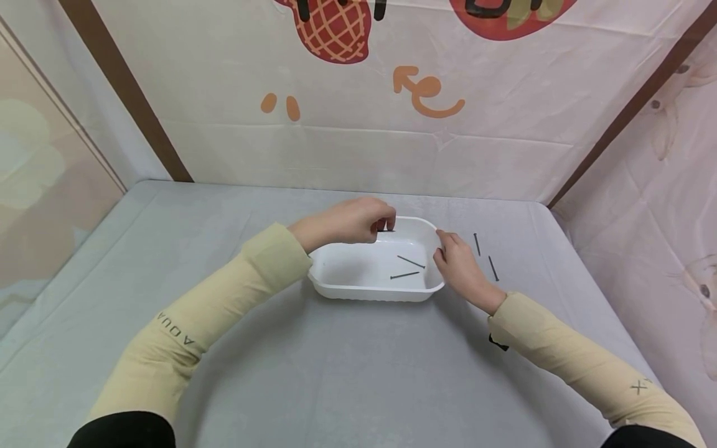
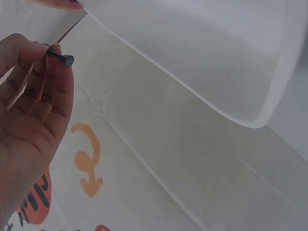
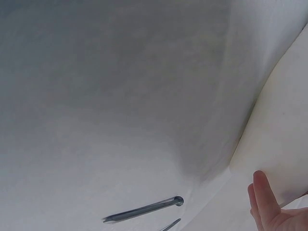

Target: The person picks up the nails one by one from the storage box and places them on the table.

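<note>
My left hand (image 1: 358,221) pinches a nail (image 2: 60,57) between thumb and fingertips, its flat head pointing out, above the far side of a white plastic tray (image 1: 347,291). On the tray's floor two nails lie apart, one slanted (image 1: 411,261) and the other nearer the front (image 1: 404,275). The right hand (image 1: 462,267) holds the tray's right end at the rim; in the right wrist view its fingers (image 3: 263,195) lie along the outer wall. To that hand's right, two more nails rest on the table, a farther one (image 1: 477,244) and a nearer one (image 1: 493,268).
A grey cloth covers the table (image 1: 347,367). Behind it hangs a pale printed curtain (image 1: 358,155), with further fabric walls at the left (image 1: 50,186) and right (image 1: 644,205).
</note>
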Demonstrator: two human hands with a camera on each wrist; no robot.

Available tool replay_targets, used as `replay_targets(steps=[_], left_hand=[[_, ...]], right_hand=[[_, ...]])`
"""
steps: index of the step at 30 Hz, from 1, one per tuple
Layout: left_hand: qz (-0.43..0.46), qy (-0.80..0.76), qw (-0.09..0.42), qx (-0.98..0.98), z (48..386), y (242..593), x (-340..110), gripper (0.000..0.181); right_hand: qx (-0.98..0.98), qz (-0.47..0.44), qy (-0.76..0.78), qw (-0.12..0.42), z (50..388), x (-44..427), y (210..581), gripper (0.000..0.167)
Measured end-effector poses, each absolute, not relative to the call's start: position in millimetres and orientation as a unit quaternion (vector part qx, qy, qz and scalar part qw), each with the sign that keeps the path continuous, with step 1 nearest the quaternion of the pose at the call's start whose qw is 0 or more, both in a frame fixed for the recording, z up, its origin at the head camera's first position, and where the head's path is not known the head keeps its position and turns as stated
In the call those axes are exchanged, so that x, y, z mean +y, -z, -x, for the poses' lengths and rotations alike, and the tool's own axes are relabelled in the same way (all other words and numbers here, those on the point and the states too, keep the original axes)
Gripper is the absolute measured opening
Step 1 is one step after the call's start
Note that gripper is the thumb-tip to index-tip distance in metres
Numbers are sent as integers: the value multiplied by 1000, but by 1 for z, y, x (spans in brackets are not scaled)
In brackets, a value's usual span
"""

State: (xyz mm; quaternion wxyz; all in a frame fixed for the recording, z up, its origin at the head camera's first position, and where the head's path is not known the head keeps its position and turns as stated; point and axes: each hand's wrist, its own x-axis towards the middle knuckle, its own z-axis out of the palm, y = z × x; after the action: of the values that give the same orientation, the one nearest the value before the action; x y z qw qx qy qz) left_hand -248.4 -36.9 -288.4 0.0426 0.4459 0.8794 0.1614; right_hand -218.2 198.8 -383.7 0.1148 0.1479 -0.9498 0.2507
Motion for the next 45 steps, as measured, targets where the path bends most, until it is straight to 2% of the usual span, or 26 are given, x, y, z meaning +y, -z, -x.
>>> replay_targets(steps=[15,45], left_hand=[[-400,-248,49,881,246,289,-59,26],[-310,-339,3,888,231,288,-93,23]], right_hand=[[-949,-149,-250,120,218,199,384,41],[-950,-149,-247,121,219,199,385,42]])
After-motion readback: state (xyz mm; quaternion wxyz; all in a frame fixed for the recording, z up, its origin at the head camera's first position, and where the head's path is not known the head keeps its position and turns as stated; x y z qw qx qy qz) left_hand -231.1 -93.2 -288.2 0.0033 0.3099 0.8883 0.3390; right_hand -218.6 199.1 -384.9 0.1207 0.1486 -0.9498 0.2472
